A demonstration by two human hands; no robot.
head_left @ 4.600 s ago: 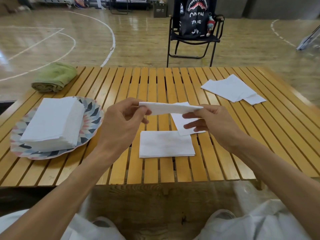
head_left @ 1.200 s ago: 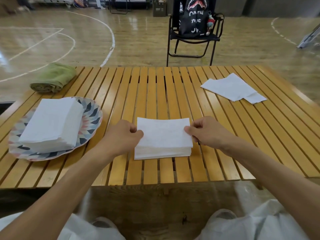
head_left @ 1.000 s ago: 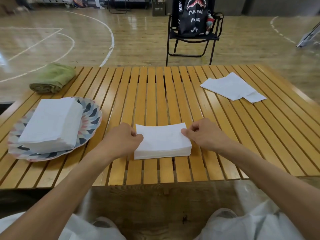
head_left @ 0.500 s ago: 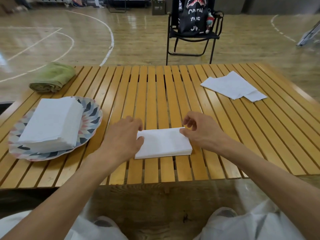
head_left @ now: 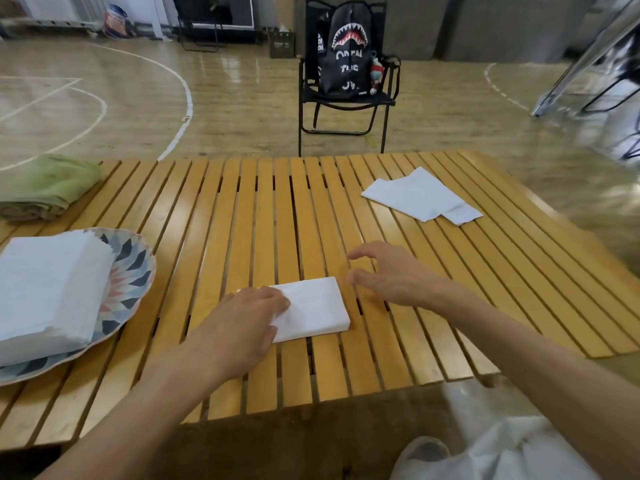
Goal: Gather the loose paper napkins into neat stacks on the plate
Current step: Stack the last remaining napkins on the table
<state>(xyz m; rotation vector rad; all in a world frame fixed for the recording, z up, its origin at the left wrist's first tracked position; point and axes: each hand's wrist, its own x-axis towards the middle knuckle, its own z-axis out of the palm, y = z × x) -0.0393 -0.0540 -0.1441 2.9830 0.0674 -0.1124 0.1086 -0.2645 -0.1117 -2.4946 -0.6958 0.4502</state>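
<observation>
Napkins gathered into a small stack point(head_left: 313, 311) lie on the slatted table point(head_left: 242, 209) at lower centre of the frame, not yet on the plate. The left hand point(head_left: 242, 327) rests flat on the stack's left part, fingers straight and pressing down, gripping nothing. The right hand point(head_left: 388, 275) hovers just right of the stack, fingers spread and relaxed, holding nothing and apart from the paper. The plate point(head_left: 135, 271) sits at the left edge of the frame and already carries a tall napkin pile point(head_left: 48, 289). A few loose napkins point(head_left: 420, 197) lie overlapping at upper right, well apart from both hands.

The step in hand looks like squaring up the small stack. The next move likely calls either for reaching to the upper right for the remaining sheets, or for lifting the stack by both sides and setting it squarely on the plate's pile without fanning the edges.
</observation>
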